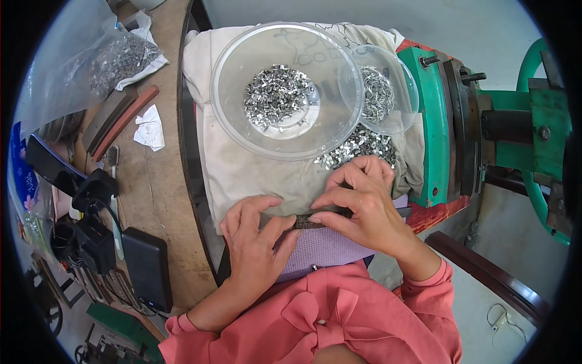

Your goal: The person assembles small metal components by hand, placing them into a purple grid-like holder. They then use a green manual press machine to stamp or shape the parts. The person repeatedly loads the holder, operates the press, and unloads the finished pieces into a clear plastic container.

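Between my hands, at the near edge of the cloth, lies a short dark ridged metal strip (307,222). The thumb and index finger of my left hand (250,238) pinch its left end. From the other side, my right hand (364,200) bends over it, thumb and index tips pressed at its right part; whether they also hold a tiny loose piece cannot be made out. Just beyond my right hand is a heap of small shiny metal pieces (364,144). A large translucent bowl (225,115) holds similar pieces, and a smaller clear bowl (405,100) contains thin metal pins.
Beige cloth (233,173) covers the work surface. A green metal machine (433,130) with a large wheel stands at the right. The wooden table (159,206) on the left carries a black power bank (147,267), a brush (113,156), curved bars (124,124) and a plastic bag of metal pieces (121,64).
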Available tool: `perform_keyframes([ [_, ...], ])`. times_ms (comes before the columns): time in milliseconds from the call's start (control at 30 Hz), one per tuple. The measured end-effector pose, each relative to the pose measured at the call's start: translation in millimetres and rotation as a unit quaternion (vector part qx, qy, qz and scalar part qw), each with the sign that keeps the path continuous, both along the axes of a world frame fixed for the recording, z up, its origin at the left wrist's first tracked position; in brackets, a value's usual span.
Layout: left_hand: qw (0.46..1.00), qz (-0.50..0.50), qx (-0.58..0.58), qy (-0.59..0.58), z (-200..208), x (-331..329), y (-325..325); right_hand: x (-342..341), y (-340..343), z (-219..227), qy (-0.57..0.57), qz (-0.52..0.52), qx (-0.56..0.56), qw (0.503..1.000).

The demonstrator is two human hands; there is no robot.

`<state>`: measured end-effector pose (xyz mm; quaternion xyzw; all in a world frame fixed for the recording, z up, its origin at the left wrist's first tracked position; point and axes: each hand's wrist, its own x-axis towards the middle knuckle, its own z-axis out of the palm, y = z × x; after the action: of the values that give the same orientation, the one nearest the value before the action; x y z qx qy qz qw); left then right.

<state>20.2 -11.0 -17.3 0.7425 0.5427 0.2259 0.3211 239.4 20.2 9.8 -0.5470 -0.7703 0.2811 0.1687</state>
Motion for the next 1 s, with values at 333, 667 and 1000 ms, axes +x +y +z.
perform_keyframes([
  [333, 1.0, -0.005, -0.007, -0.004, 3.8, 0.3, 2.3, -0.2, -1.2, -3.9, 0.028, -0.009, 0.013, 0.999],
  [667, 0.997, -0.038, -0.041, 0.048, 13.0, 10.4, 19.8, 45.6, 50.1, 26.0, -0.101, -0.156, 0.252, 0.95],
  [1000, 0.996, -0.038, -0.023, 0.078, 12.3, 15.7, 19.3, 15.2, -11.9, 23.4, -0.087, 0.029, 0.116, 0.989],
])
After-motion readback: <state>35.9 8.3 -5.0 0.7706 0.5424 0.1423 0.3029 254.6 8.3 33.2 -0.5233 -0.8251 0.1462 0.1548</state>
